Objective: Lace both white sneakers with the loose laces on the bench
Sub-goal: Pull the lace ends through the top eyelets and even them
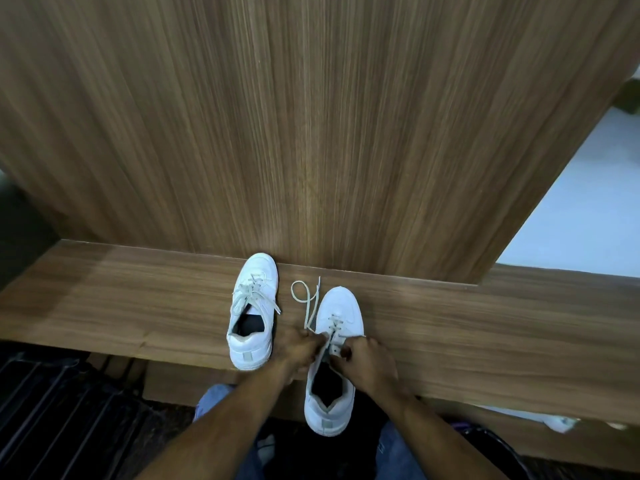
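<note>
Two white sneakers stand on the wooden bench (pixel 467 327), toes toward the wall. The left sneaker (pixel 252 311) has a lace through its eyelets, loosely crossed with ends hanging to both sides. The right sneaker (pixel 337 358) is laced over its lower eyelets only, and its heel hangs past the bench's front edge. My left hand (pixel 298 348) pinches the lace at the shoe's left side. My right hand (pixel 367 362) pinches the lace at the right eyelets. The free lace end (pixel 306 296) curls in a loop on the bench between the shoes.
A tall wood-grain panel (pixel 311 133) rises right behind the bench. A dark slatted rack (pixel 59 403) sits below at the left. White floor (pixel 581 209) shows at the right. My knees in blue jeans (pixel 214 400) are under the bench edge.
</note>
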Demonstrator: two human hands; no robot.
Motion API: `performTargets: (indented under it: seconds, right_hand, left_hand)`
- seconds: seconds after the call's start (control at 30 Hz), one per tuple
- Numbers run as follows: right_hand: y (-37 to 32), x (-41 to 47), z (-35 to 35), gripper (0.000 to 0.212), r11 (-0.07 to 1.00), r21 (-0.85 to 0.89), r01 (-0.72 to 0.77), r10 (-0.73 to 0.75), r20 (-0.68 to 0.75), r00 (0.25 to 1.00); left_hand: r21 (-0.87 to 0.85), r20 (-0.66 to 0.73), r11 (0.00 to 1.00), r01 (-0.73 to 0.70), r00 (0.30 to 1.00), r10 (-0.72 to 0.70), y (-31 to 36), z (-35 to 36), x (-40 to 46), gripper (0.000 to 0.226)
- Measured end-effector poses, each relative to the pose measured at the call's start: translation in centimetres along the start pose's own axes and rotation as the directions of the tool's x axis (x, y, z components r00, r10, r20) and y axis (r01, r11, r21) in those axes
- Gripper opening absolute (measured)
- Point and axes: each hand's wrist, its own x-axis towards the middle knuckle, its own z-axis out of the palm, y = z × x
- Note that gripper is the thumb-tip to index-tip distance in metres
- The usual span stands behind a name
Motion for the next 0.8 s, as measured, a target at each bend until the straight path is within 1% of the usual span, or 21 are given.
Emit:
performTargets:
  seconds: [0.03,0.1,0.13,0.17,0.23,0.3,0.37,0.43,0.47,0.5,0.53,0.57,0.63,0.7,0.73,0.8]
  right_hand:
    - [0.0,0.0,0.0,0.033,1.000,0.005,0.003,-0.003,0.003,1.000]
    - [-0.1,0.1,0.1,0.034,1.000,-0.001,0.007,-0.007,0.003,1.000]
    - [0.0,0.1,0.1,0.036,1.000,-0.008,0.007,-0.007,0.004,1.000]
    - [0.0,0.1,0.2,0.037,1.000,-0.011,0.013,-0.013,0.005,1.000]
    - [0.0,0.1,0.4,0.037,1.000,-0.014,0.022,-0.022,0.009,1.000]
    - [0.1,0.2,0.3,0.039,0.999,-0.031,0.025,-0.025,0.014,1.000]
    - [0.1,0.3,0.3,0.041,0.998,-0.053,0.024,-0.023,0.022,1.000]
    - [0.2,0.4,0.5,0.043,0.998,-0.056,0.024,-0.023,0.030,0.999]
    - [0.1,0.4,0.5,0.044,0.998,-0.053,0.026,-0.025,0.030,0.999]
    - [0.1,0.4,0.6,0.044,0.998,-0.050,0.031,-0.029,0.028,0.999]
    - [0.1,0.4,0.6,0.044,0.999,-0.042,0.030,-0.029,0.028,0.999]
    - [0.1,0.4,0.6,0.043,0.999,-0.037,0.028,-0.027,0.028,0.999]
    - [0.1,0.3,0.5,0.041,1.000,-0.024,0.018,-0.017,0.034,0.999]
    - [0.1,0.3,0.5,0.039,1.000,-0.010,0.008,-0.007,0.039,0.999]
    - [0.1,0.3,0.6,0.040,1.000,-0.008,0.003,-0.003,0.039,0.999]
    - [0.1,0.3,0.6,0.041,1.000,-0.012,-0.013,0.013,0.035,0.999]
  left_hand:
    - [0.054,-0.035,0.997,-0.051,0.998,0.053,0.3,0.1,0.3,0.031]
    - [0.141,-0.081,0.986,-0.092,0.991,0.104,1.6,0.2,0.2,0.037]
    - [0.113,-0.077,0.989,-0.096,0.991,0.105,2.3,0.2,0.1,0.038]
    - [0.014,-0.077,0.995,-0.103,0.992,0.104,3.0,0.0,0.3,0.038]
    - [-0.193,-0.100,0.975,-0.106,0.991,0.088,5.0,-0.6,0.2,0.031]
    - [-0.292,-0.161,0.941,-0.172,0.978,0.129,7.4,-1.8,0.4,0.019]
    - [-0.437,-0.218,0.861,-0.262,0.959,0.181,10.6,-3.5,0.2,0.014]
    - [-0.586,-0.289,0.734,-0.343,0.935,0.207,13.8,-5.0,-0.5,0.015]
    - [-0.637,-0.320,0.674,-0.374,0.924,0.210,15.0,-5.6,-0.8,0.013]
    - [-0.659,-0.343,0.640,-0.394,0.915,0.210,15.7,-6.1,-1.1,0.012]
    - [-0.656,-0.353,0.639,-0.402,0.911,0.212,15.7,-6.3,-1.3,0.009]
    - [-0.621,-0.349,0.679,-0.392,0.914,0.208,15.3,-6.3,-1.3,0.006]
    - [-0.476,-0.315,0.819,-0.321,0.931,0.182,12.6,-5.6,-0.5,0.006]
    - [-0.260,-0.246,0.946,-0.192,0.961,0.127,8.5,-4.4,0.2,0.010]
    - [-0.143,-0.200,0.983,-0.112,0.976,0.082,6.5,-3.7,0.3,0.010]
    - [0.057,-0.098,0.998,0.031,0.995,-0.025,3.0,-2.2,0.2,0.019]
